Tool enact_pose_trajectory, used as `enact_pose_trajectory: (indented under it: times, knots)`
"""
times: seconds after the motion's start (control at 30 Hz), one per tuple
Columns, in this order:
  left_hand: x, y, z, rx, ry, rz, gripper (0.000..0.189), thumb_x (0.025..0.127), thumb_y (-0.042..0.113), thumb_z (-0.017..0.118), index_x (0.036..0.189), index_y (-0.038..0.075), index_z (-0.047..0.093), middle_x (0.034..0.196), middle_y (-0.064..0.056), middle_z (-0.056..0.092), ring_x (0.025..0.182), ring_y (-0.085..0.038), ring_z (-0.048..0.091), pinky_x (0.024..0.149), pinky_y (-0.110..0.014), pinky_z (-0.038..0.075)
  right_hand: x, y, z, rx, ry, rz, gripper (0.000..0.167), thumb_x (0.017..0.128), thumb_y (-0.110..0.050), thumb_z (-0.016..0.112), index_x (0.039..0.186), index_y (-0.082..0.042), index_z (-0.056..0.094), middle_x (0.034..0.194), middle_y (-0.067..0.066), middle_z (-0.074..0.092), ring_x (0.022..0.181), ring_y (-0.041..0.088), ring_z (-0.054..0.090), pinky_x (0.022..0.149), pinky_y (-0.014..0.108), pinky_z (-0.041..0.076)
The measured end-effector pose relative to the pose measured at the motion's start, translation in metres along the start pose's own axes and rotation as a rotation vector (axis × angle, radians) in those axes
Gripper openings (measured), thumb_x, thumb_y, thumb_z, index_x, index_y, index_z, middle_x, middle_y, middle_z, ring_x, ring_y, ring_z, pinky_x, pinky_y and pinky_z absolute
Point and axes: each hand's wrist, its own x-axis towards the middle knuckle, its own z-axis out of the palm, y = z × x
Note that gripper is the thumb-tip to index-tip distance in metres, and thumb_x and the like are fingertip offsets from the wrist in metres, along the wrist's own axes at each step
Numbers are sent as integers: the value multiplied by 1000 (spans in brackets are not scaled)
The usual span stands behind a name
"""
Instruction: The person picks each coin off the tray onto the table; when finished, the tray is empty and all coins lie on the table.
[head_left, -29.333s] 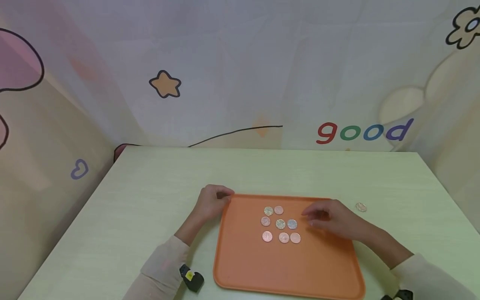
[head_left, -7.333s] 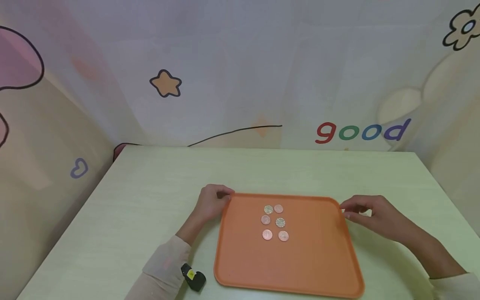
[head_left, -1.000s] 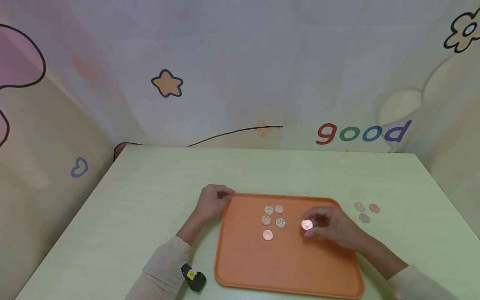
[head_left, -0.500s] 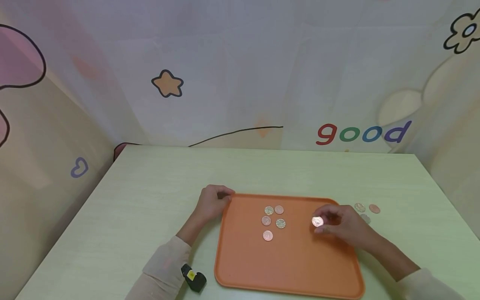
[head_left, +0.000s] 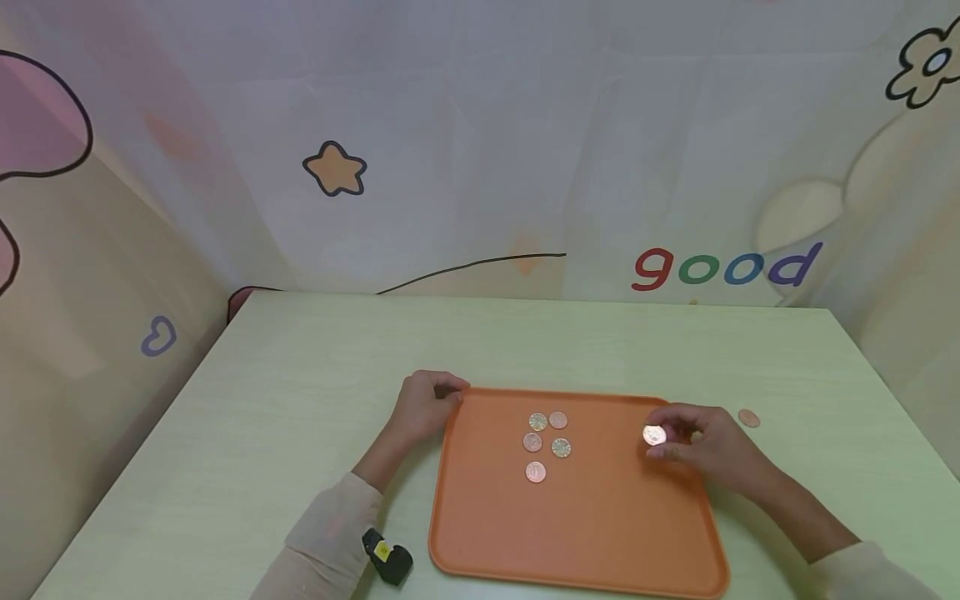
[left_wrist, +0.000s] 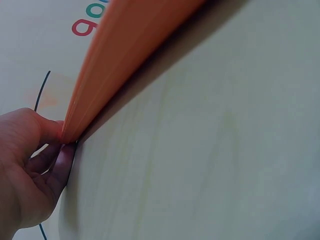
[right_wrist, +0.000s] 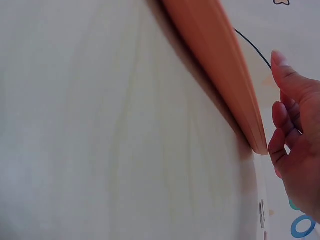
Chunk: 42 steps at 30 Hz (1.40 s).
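In the head view, my right hand (head_left: 708, 442) pinches a shiny pinkish coin (head_left: 654, 435) over the right part of an orange tray (head_left: 630, 533). My left hand (head_left: 429, 404) grips the tray's far left corner. In the left wrist view, the left hand's (left_wrist: 30, 165) thumb and fingers close around that corner. Several coins lie flat on the tray, among them a gold-toned coin (head_left: 561, 448) and a pink coin (head_left: 536, 472). A copper-coloured coin (head_left: 748, 417) rests on the table right of the tray. The right wrist view does not show the held coin.
The pale wooden table (head_left: 315, 358) extends around the tray, with a printed backdrop (head_left: 480, 167) behind it. A black device (head_left: 387, 557) is at the left sleeve. Thin coin edges (right_wrist: 262, 214) show on the table in the right wrist view.
Over 29 seconds the tray's coins became fewer and more lay on the table. Within the last second my right hand moved right with a coin, covering two table coins. My left hand stayed put.
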Motion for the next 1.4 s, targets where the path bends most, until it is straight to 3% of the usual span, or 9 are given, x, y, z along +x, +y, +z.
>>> enact_pose_trajectory:
  times: [0.23,0.5,0.93,1.4]
  knots:
    - [0,-1,0,-22,-8,-6,17,91,-4,66,98,3,80,101,-13,79,92,-25,73,82,-37,60,-2,3,-8,-74,14,77,30,81,-21,85,107,-8,75,80,-6,58,77,4,52,67,19,45]
    - [-1,-1,0,-13,-1,-7,17,91,-4,66,97,4,80,101,-13,79,94,-25,73,85,-40,59,-4,10,-15,-112,22,157,35,83,-25,84,112,-8,74,85,-3,59,79,4,51,64,20,44]
    - [-1,-2,0,-5,1,2,18,90,-4,66,97,4,80,101,-13,79,95,-27,73,87,-42,59,-12,34,-38,-118,134,82,27,83,-17,84,106,-5,74,77,-11,56,75,2,51,61,20,43]
    - [-1,0,0,-16,-6,-7,17,91,-4,66,98,4,80,103,-13,79,96,-26,73,85,-39,60,-27,69,-73,-162,243,96,27,85,-10,81,105,3,71,74,-18,52,68,1,46,52,22,39]
